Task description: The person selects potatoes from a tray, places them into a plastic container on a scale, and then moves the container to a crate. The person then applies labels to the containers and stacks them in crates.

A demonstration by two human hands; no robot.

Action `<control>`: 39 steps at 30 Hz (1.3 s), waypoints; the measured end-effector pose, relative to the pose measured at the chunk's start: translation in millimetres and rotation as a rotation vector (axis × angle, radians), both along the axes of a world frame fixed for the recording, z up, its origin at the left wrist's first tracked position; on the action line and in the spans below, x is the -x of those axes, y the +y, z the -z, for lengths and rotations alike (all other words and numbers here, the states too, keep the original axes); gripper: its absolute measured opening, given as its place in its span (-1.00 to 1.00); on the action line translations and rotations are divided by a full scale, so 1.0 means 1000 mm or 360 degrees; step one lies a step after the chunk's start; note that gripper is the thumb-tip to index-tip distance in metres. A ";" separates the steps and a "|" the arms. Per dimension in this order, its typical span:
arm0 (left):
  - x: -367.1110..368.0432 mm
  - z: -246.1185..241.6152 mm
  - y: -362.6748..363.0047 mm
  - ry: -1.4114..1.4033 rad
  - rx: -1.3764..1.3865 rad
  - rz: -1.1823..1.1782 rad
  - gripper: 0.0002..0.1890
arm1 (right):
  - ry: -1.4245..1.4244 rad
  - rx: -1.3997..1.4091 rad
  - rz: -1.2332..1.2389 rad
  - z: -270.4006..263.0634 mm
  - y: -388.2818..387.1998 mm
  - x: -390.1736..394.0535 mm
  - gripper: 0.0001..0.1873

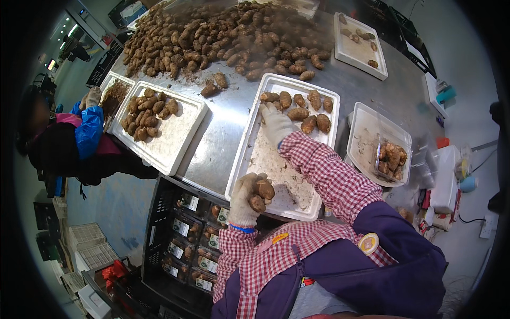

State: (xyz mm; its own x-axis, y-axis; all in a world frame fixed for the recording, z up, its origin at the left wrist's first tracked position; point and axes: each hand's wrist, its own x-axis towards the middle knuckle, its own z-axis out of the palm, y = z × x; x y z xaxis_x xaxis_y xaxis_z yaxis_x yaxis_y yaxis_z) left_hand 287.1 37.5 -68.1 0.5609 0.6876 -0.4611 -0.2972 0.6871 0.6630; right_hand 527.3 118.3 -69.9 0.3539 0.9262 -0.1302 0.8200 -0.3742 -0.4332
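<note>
My left hand (242, 201), in a knitted work glove, holds several small brown taro-like tubers (263, 190) over the near left corner of a white foam tray (324, 153). My right hand (277, 127), also gloved, reaches to the tray's far left side. Its fingertips are beside a tuber (269, 97) there; whether they grip anything is hidden. More loose tubers (298, 114) lie spread across the far half of this tray. Bits of dirt and root litter its near half.
A large tuber heap (223, 36) covers the steel table's (207, 147) far side. Left, a second tray (181, 137) holds tubers beside a co-worker (75, 139). Right, a clear box (392, 159) of tubers sits in a tray (358, 131). A black crate (153, 239) holds labelled packs.
</note>
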 end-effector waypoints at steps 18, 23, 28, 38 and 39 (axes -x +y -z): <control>-0.045 -0.043 -0.021 -0.0104 -0.0421 0.0670 -0.44 | 0.1797 -0.0388 -0.0275 -0.071 -0.179 0.014 -0.46; -0.054 -0.038 -0.033 -0.0148 -0.0214 0.0550 -0.44 | 0.1800 -0.0505 0.0168 -0.079 -0.196 0.019 -0.62; -0.052 -0.036 -0.047 -0.0176 -0.0339 0.0600 -0.43 | 0.1584 -0.0619 0.0030 -0.079 -0.211 0.013 -0.68; -0.056 -0.037 -0.074 -0.0344 -0.0350 0.0354 -0.38 | 0.1870 -0.0926 0.0545 -0.075 -0.235 -0.026 -0.55; -0.056 -0.039 -0.078 -0.0262 -0.0337 0.0279 -0.35 | 0.1837 -0.0819 0.0656 -0.076 -0.240 -0.029 -0.48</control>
